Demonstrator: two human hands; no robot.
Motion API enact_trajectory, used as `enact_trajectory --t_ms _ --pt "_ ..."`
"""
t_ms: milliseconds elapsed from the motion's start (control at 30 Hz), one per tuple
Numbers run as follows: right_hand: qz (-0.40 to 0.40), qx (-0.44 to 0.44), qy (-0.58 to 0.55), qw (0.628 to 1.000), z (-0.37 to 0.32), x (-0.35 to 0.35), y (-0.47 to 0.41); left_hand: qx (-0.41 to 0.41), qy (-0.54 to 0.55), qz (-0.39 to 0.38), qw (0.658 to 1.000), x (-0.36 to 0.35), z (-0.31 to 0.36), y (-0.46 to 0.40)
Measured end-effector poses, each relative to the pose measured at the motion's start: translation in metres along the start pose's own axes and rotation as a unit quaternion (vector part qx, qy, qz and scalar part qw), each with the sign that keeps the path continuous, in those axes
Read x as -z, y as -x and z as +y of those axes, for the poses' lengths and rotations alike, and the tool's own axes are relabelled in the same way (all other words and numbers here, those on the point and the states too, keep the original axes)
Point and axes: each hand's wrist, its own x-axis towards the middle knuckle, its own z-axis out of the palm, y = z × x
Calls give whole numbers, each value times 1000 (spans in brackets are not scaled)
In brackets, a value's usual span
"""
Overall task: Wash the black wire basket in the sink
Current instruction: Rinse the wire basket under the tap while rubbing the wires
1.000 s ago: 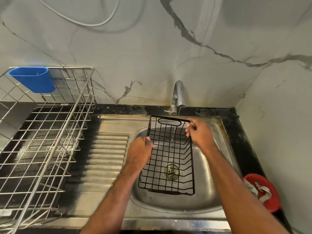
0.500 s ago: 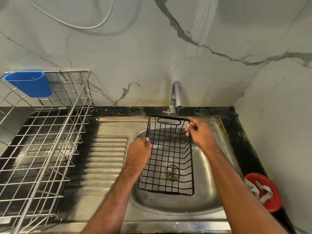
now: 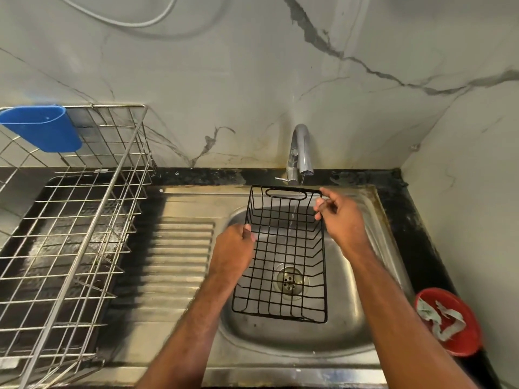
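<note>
Overhead, I held the black wire basket tilted over the sink, its long axis running away from me toward the tap; my left hand gripped the left rim, my right hand pinched the far right corner under the thin stream.

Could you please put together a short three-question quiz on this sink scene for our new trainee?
1. True or false: water runs from the tap onto the black wire basket.
2. Which hand grips the basket's far corner near the tap? A) left hand B) right hand
3. Fill in: the blue plastic holder hangs on the steel ____.

Key: 1 true, a thin stream shows; 2 B, the left holds the side rim; 3 dish rack.
</note>
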Motion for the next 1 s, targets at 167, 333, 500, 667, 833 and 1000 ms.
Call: enact_trajectory --t_ms 167,333,500,667,833,1000 --pt "11 -4 -13 1000 3 5 2 15 30 -5 999 -7 -4 -6" --pt "15 -11 -13 1000 16 15 13 25 56 -44 997 -13 -13 -6" --pt "39 -11 -15 999 20 27 24 22 62 -79 995 -25 -14 -5" --pt "50 -23 -27 998 21 37 32 -10 52 -87 995 -28 -9 -5" --pt "55 -19 -26 998 18 41 39 -62 32 -54 996 -30 -10 -9" --pt "49 -22 -28 998 21 42 44 -87 17 -51 995 -33 -13 -18"
